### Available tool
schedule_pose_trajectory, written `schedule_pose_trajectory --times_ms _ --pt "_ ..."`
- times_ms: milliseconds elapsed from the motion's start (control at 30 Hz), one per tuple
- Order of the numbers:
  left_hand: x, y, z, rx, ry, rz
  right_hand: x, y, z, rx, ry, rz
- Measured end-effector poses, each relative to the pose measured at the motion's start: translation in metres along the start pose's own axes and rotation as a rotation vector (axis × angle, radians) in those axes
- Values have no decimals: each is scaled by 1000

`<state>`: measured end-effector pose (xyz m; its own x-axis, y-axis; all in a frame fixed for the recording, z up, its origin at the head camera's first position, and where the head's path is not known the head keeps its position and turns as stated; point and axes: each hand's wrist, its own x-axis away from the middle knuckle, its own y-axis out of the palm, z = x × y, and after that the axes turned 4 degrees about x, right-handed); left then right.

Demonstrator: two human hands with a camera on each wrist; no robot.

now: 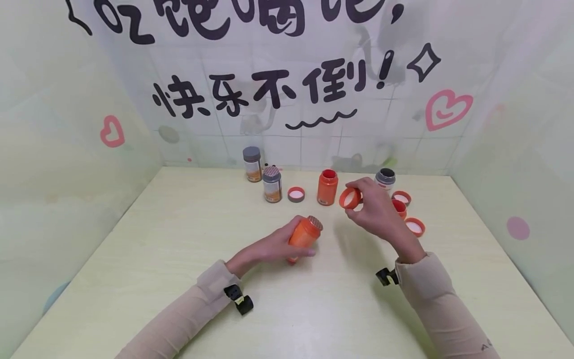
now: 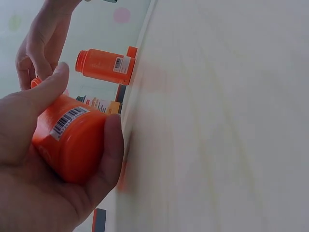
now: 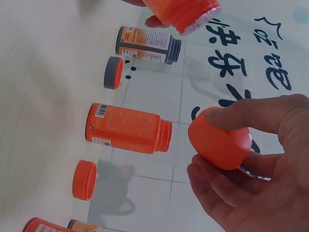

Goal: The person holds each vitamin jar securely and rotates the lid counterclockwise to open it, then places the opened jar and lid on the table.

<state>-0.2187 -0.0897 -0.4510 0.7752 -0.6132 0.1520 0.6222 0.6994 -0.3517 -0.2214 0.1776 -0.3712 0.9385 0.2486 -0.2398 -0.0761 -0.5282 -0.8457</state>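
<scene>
My left hand (image 1: 273,244) grips an orange bottle (image 1: 304,234), tilted above the table, its mouth covered by a patterned foil seal (image 1: 315,223). In the left wrist view the bottle's base and barcode (image 2: 69,123) face the camera, with the fingers around its side. To the right, my right hand (image 1: 374,209) pinches an orange cap (image 1: 350,198) between thumb and fingers, its white inside turned toward the left. A thin silvery edge (image 3: 254,174) shows beneath that cap in the right wrist view; what it is I cannot tell. Bottle and cap are apart.
Behind the hands stand an uncovered orange bottle (image 1: 327,188), a foil-sealed grey bottle (image 1: 272,185), a capped grey bottle (image 1: 252,164) and an uncapped grey bottle (image 1: 385,177). Loose caps lie at the grey cap (image 1: 296,194) and orange cap (image 1: 414,227). My right wrist partly hides another orange bottle (image 1: 399,207).
</scene>
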Motion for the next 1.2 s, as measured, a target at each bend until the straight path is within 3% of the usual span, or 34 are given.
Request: schedule_pose_trajectory --times_ms 267,600,900,1200 --pt "-19 8 13 123 -7 157 1 -1 4 39 45 16" --pt "-50 12 27 203 21 219 1 -2 6 68 73 12" --pt "-74 21 30 146 29 252 0 -2 6 100 119 -3" --pt "-82 25 30 107 38 258 -1 1 7 96 135 -42"
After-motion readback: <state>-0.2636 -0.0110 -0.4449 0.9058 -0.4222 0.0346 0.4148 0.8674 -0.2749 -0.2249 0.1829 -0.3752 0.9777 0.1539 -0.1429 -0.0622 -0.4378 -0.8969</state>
